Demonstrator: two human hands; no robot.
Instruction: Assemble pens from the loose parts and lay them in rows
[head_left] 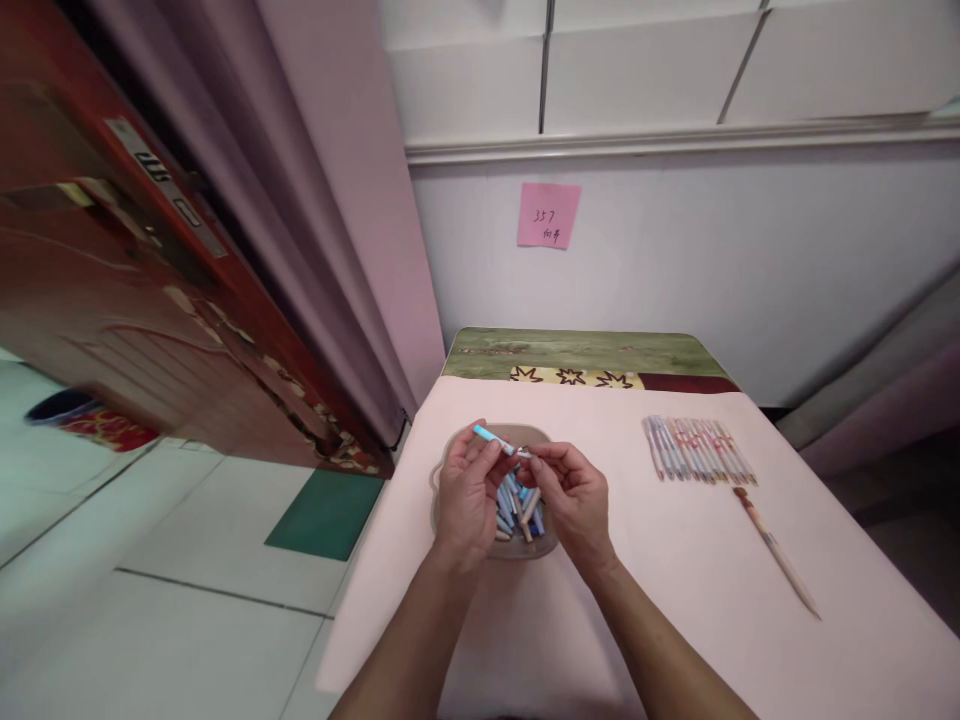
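Note:
My left hand (466,500) pinches a bright blue pen cap (491,438), tilted, above a basket. My right hand (574,495) pinches a small whitish piece (523,453) that meets or nearly meets the lower end of the cap; whether the two are joined I cannot tell. Beneath both hands stands the grey-brown plastic basket (444,520), partly covered by them. In it lie loose pen parts (517,505), blue, beige and violet.
On the pink tabletop (622,600), a row of several assembled pens (697,450) lies to the right. A long wooden pencil-like stick (780,555) rests below it. A pink note (549,215) hangs on the wall; a red door (150,300) is at left.

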